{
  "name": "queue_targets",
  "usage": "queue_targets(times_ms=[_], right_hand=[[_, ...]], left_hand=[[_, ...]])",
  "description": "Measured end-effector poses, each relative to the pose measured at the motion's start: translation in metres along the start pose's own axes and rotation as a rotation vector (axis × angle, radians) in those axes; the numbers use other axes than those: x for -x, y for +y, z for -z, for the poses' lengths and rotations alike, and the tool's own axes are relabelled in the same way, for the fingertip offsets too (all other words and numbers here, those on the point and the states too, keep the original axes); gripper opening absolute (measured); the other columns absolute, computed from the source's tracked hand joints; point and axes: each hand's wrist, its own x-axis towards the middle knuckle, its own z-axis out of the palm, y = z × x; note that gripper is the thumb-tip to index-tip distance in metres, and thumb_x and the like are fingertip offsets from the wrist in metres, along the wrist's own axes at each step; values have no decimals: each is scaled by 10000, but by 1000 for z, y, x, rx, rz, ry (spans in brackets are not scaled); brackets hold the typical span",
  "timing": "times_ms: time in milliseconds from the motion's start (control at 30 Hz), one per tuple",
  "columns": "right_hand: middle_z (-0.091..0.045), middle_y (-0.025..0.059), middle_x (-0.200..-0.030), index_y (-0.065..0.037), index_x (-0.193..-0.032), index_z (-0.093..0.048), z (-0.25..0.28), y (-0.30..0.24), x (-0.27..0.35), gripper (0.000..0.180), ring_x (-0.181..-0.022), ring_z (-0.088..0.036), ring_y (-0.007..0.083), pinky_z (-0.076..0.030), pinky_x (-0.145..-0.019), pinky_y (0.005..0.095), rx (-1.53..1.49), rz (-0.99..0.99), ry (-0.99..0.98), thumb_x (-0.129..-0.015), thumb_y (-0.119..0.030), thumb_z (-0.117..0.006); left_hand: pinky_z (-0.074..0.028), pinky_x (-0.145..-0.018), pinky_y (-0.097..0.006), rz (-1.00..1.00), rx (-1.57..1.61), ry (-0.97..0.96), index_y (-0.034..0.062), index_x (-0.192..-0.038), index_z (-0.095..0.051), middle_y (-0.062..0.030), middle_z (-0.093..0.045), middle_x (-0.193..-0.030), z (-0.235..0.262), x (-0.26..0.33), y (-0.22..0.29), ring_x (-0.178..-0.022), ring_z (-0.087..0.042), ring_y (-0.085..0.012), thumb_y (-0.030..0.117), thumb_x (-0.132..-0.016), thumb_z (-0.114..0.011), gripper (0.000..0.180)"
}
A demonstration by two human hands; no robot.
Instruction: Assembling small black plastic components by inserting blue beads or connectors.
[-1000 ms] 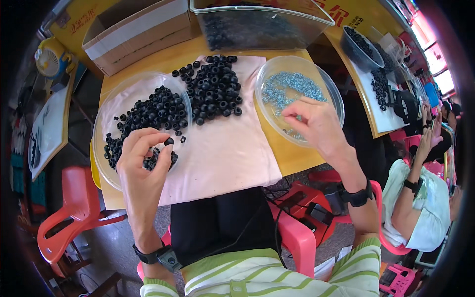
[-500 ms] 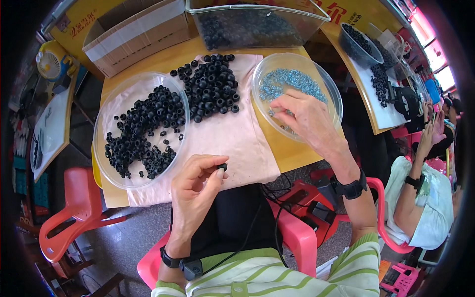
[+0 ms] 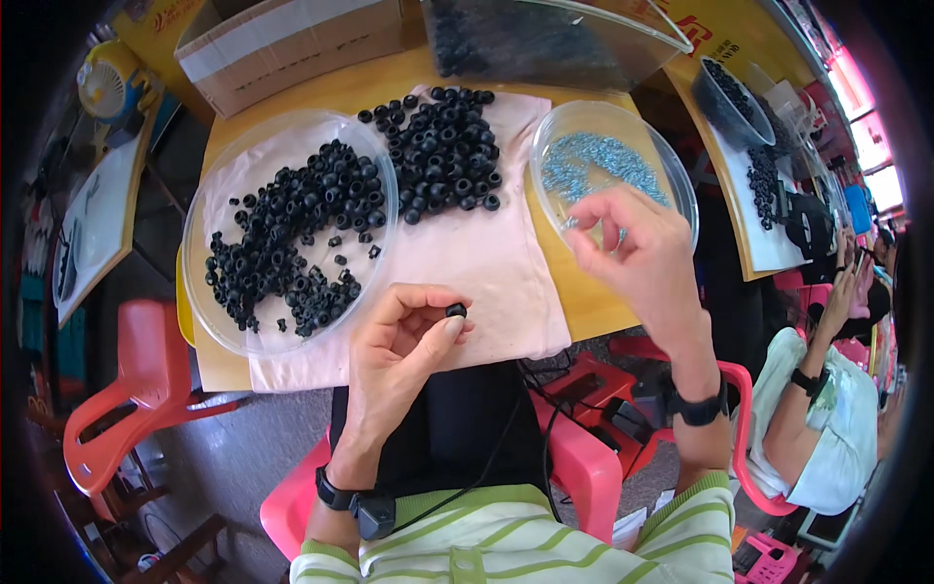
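A left hand (image 3: 399,341) pinches one small black ring (image 3: 455,310) between thumb and fingers above a pink cloth (image 3: 467,258). The right hand (image 3: 632,248), fingers loosely curled, hovers over a clear dish (image 3: 671,165) of blue bits; whether it holds any, I cannot tell.

left hand (image 3: 404,341) pinching black ring (image 3: 455,310)

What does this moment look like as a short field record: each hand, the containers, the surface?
left hand: pinches one black rubber ring at its fingertips, over the near edge of the pink cloth
right hand: fingers pinched over the right clear dish of small blue parts
left clear dish: holds black rings
loose pile: black rings on the cloth
surface: yellow table
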Motion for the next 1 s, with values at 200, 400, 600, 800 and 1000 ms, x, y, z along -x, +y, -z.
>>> queue_targets(times_ms=[200,400,600,800,1000], right_hand=[[-625,-2,-775,-13,-948,-651,-34,-29,23,188,-606,-534,44,-437,-532,210,-623,-327,-302,-889,-189,-684],[-580,-42,-736,-15,-978,-651,-45,-26,23,196,-574,-466,-5,-368,-488,154,-921,-534,-455,-947,-208,-632],[-545,-54,-686,-22,-937,-658,-44,-25,21,214,-553,-442,-5,-343,-466,158,-970,-591,-514,-951,-234,-632],[-560,-47,-698,-23,-930,-657,-50,-25,24,211,-556,-444,-2,-353,-470,165,-929,-542,-496,-953,-230,-627],[-585,-40,-729,-15,-962,-643,-50,-25,28,210,-571,-462,5,-375,-483,167,-880,-482,-480,-964,-222,-606]], left_hand=[[-546,-697,-231,-49,-6,-129,-21,-1071,-611,-77,-565,-1073,13,-2,-6,-866,-641,-132,-3,-932,-579,145],[-536,-634,-202,-104,-66,-43,-21,-1035,-650,-72,-540,-1057,7,1,-11,-821,-639,-113,-35,-903,-610,139],[-522,-599,-169,-169,-251,-19,-5,-1052,-675,-70,-575,-1028,5,0,-12,-789,-638,-85,-52,-872,-638,189],[-532,-601,-181,-172,-212,-12,-15,-1029,-667,-68,-571,-1012,5,1,-13,-782,-639,-92,-52,-872,-642,164],[-539,-609,-196,-156,-163,2,-19,-1014,-663,-64,-565,-999,3,-1,-13,-782,-634,-92,-56,-873,-640,147]])
